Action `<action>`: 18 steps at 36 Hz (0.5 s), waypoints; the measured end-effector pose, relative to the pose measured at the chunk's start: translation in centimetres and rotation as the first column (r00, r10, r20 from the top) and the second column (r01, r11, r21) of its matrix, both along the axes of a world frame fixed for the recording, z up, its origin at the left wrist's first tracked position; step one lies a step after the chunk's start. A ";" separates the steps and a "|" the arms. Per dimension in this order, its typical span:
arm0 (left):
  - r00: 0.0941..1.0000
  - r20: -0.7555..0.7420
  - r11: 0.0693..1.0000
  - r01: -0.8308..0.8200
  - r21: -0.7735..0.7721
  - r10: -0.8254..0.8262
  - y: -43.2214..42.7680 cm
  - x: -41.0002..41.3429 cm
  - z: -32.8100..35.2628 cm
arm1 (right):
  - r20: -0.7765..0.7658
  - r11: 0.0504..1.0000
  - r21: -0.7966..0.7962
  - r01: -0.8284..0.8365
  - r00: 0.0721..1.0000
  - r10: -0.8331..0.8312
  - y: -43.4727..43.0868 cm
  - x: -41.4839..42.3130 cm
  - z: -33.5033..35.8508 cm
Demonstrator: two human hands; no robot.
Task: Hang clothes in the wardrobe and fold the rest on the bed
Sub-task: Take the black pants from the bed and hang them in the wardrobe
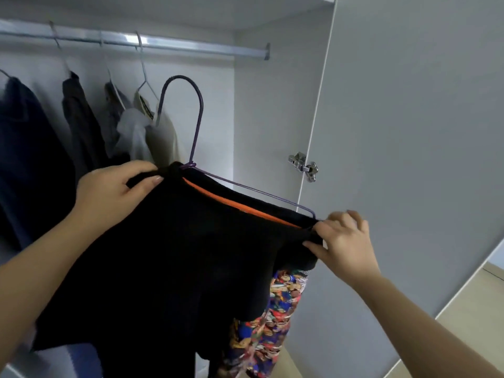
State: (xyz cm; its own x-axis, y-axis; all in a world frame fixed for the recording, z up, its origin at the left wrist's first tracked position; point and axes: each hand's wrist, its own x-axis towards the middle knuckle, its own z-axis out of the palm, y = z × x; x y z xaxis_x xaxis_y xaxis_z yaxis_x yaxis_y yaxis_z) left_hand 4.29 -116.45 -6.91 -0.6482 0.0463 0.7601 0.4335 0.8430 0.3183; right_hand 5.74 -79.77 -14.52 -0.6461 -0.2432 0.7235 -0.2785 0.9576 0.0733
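Wardrobe interior (pixel 261 105) fills most of my view, with its grey door (pixel 409 132) swung open on the right and a metal hinge (pixel 302 166) on the door's edge. A silver rail (pixel 191 47) runs across the top. On its left part I see four garments on thin hangers: a dark blue one (pixel 30 148), a dark grey one (pixel 79 126), a pale grey one (pixel 131 132) and a beige one (pixel 166 137).

In front of these, both hands hold up a purple wire hanger (pixel 200 118) carrying a black garment (pixel 169 255). The hanger is tilted, lower on the right side. Its hook is below the rail and not on it. An orange strip (pixel 237 205) shows along the top fold of the black cloth.

The left hand (pixel 109 192) pinches the black cloth between thumb and fingers just beside the twisted neck of the hanger. The right hand (pixel 343 241) pinches the cloth at the hanger's right corner, with the fingers curled.

Under the black garment, on the right, a colourful patterned cloth (pixel 272 323) hangs down, partly hidden behind it. I cannot tell whether it sits on the same hanger
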 end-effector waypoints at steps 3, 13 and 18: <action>0.998 -0.059 0.977 -0.043 -0.207 0.031 -0.7 -0.2 -0.1 | 0.090 1.000 0.018 -0.015 0.996 0.014 0.1 -0.2 1.0; 0.982 -0.186 0.955 -0.052 -0.293 -0.003 1.2 0.1 -1.7 | 0.284 0.817 -0.564 -0.116 0.902 0.325 -2.0 0.4 2.2; 0.997 -0.082 0.979 -0.011 -0.205 -0.006 3.9 0.6 -2.3 | 0.193 0.675 -0.697 -0.243 0.842 0.503 -3.9 1.0 3.0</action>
State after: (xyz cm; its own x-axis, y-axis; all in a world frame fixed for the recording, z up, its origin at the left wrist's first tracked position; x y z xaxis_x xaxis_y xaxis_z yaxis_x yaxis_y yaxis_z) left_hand 4.84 -112.59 -9.24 -0.5844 0.2054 0.7850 0.4490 0.8877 0.1020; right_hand 6.76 -83.70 -11.55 -0.8332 -0.0985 0.5441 -0.5025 0.5456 -0.6707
